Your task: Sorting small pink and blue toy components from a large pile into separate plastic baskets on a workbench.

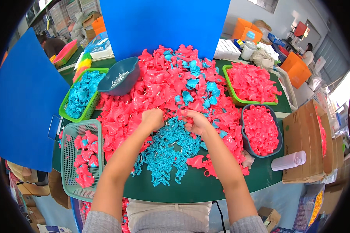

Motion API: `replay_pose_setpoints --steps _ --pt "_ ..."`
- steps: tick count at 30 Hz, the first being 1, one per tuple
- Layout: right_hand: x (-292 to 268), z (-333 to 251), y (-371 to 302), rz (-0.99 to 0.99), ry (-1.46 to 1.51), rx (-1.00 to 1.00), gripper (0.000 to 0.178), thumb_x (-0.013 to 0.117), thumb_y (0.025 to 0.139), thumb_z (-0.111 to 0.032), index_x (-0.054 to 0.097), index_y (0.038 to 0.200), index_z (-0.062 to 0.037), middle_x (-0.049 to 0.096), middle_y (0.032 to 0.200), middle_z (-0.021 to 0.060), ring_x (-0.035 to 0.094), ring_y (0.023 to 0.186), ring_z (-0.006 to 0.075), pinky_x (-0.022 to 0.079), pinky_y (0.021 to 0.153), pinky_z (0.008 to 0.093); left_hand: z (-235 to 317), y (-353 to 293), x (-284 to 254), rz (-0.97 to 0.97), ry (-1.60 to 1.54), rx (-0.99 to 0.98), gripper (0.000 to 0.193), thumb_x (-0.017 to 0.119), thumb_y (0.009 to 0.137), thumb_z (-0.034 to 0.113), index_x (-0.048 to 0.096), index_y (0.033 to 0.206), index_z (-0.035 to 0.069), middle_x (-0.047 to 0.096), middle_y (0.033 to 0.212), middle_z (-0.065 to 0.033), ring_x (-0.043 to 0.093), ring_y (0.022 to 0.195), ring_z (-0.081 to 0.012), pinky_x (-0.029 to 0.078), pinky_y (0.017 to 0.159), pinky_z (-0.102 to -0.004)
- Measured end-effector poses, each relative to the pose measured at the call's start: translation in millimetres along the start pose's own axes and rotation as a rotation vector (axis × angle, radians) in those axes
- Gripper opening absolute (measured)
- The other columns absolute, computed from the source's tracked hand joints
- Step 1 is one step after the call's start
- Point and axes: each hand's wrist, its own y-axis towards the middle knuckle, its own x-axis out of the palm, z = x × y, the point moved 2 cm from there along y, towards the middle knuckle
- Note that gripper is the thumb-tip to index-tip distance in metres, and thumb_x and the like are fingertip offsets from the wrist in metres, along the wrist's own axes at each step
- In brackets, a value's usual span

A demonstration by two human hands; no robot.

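My left hand (153, 119) is closed over the middle of the pile; whatever its fingers hold is hidden. Just to its right, my right hand (197, 122) has its thumb and fingers curled together around a small pink plastic part (189, 120). Both hands hover close together at the border between the heap of pink plastic shells (155, 83) and the small blue plastic pieces (169, 151). Blue cup-shaped shells (192, 83) lie scattered among the pink ones.
A dark bowl of screws (118, 79) rests at the heap's left, beside a green basket (90, 110) of blue shells. Nearer stands a pale green basket (102, 155) with pink-and-blue pieces. On the right are a green tray (237, 100), a bowl (278, 147) of pink rings and a bottle (288, 160).
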Motion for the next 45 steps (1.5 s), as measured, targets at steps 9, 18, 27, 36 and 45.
replay_pose_setpoints --steps 9,18,27,36,45 --pt "-31 4 -14 0.023 0.127 -0.158 0.011 0.065 0.085 -0.018 0.062 0.094 -0.0133 0.059 0.074 0.0006 0.058 0.065 0.0157 0.041 0.056 0.0297 -7 -4 0 0.169 -0.399 -0.002 0.021 0.071 0.076 0.028 0.070 0.082 0.008 0.069 0.084 -0.0149 0.066 0.082 -0.0327 0.052 0.070 -0.0436" --pt "-79 -64 -167 0.544 -0.558 -0.672 0.025 0.060 0.083 -0.007 0.062 0.108 -0.0040 0.068 0.095 0.0135 0.067 0.084 0.0231 0.052 0.065 0.0349 46 -6 29 -0.191 -1.520 -0.153 0.024 0.067 0.091 0.028 0.063 0.099 0.005 0.061 0.080 -0.0005 0.057 0.069 -0.0091 0.042 0.054 -0.0228" --pt "-195 -138 -228 1.064 -1.561 -0.751 0.033 0.062 0.076 -0.004 0.064 0.109 -0.0011 0.067 0.105 0.0209 0.063 0.100 0.0368 0.049 0.089 0.0409 304 25 9 -0.379 -1.727 0.054 0.023 0.065 0.091 0.027 0.063 0.101 0.006 0.062 0.090 -0.0029 0.058 0.080 -0.0124 0.048 0.062 -0.0305" --pt "-245 -143 -228 1.138 -1.639 -0.693 0.034 0.071 0.069 -0.005 0.063 0.102 -0.0048 0.066 0.093 0.0186 0.064 0.089 0.0333 0.050 0.080 0.0390 341 44 8 -0.191 -1.423 0.381 0.069 0.064 0.090 0.034 0.035 0.142 -0.001 0.038 0.146 -0.0214 0.036 0.137 -0.0279 0.034 0.109 -0.0353" --pt "-209 -148 -236 1.185 -1.528 -0.463 0.009 0.068 0.067 -0.002 0.069 0.076 -0.0010 0.067 0.073 0.0186 0.068 0.074 0.0308 0.052 0.069 0.0372 156 3 19 0.440 -0.819 0.465 0.018 0.065 0.084 0.013 0.065 0.100 0.004 0.063 0.101 -0.0157 0.060 0.098 -0.0348 0.048 0.083 -0.0429"
